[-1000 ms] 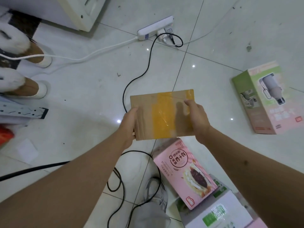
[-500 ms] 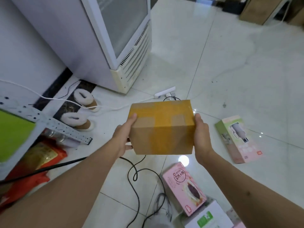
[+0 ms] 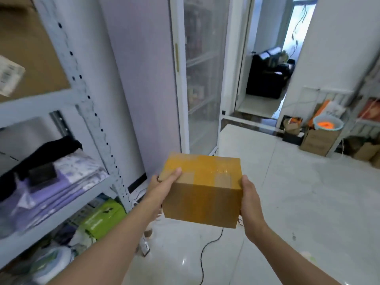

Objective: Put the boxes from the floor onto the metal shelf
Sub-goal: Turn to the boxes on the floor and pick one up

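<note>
Lifting done: cardboard box (image 3: 202,192) w/ yellow tape now sits at chest height in lower centre of frame, held between both hands, where 1 s ago it hung low over the floor w/ the pink boxes & black cable right under it. View has swung up from floor tiles to the room: metal shelf (image 3: 98,130) fills left side of frame, glass-door fridge (image 3: 199,79) upper centre, doorway upper right. Left hand (image 3: 162,188) grips box's left side, thumb lying on the top face; right hand (image 3: 249,200) presses flat against the right side, fingers wrapped toward the far/under edge, mostly hidden. Box is level, clear of floor & not touching shelf yet, just right of the shelf's front post. Middle shelf board at left already carries folded purple cloth (image 3: 55,188) & a black item; green pack (image 3: 102,219) on lower tier. Judgement: pick-up step finished, carry underway; next = turn left & find a free spot on a tier. Other boxes aren't in view now, so presumably more trips needed
</note>
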